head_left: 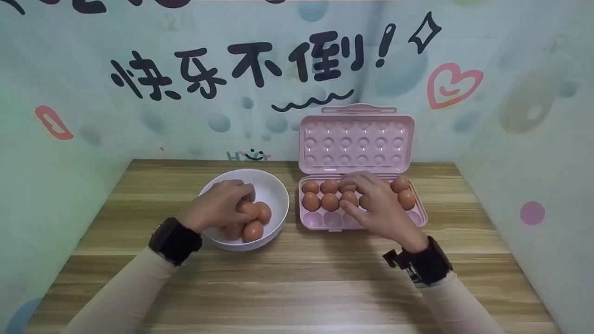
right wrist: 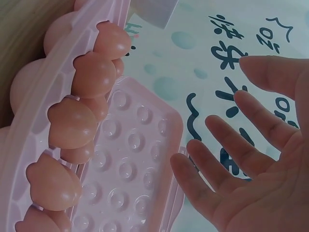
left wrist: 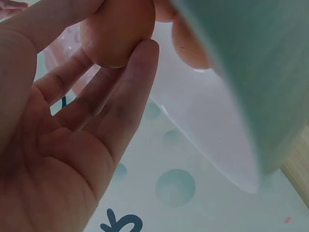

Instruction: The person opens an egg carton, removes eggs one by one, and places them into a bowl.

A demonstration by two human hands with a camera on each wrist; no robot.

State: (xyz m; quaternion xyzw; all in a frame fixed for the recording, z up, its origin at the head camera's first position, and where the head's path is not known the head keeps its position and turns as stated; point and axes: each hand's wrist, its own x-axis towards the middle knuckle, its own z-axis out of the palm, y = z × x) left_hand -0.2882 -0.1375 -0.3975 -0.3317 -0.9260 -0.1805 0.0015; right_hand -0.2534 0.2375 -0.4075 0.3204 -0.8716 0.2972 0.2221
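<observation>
My left hand [head_left: 216, 204] reaches into a white bowl [head_left: 274, 192] and grips a brown egg [left wrist: 118, 31] between thumb and fingers. Several other brown eggs [head_left: 253, 231] lie in the bowl around it. To the right stands a pink egg carton [head_left: 313, 219] with its lid raised. Over the carton hovers my right hand [head_left: 378, 208], its fingers spread and holding nothing in the right wrist view. Brown eggs [head_left: 311, 202] sit in the carton's back and middle rows; front cups at the left show bare. The right hand hides some cups from the head view.
The carton's dimpled lid [head_left: 356, 144] leans back near the printed backdrop [head_left: 195, 125]. Bowl and carton stand side by side on a wood-grain table [head_left: 297, 287], a narrow gap between them. Printed side walls [head_left: 533, 153] flank the table.
</observation>
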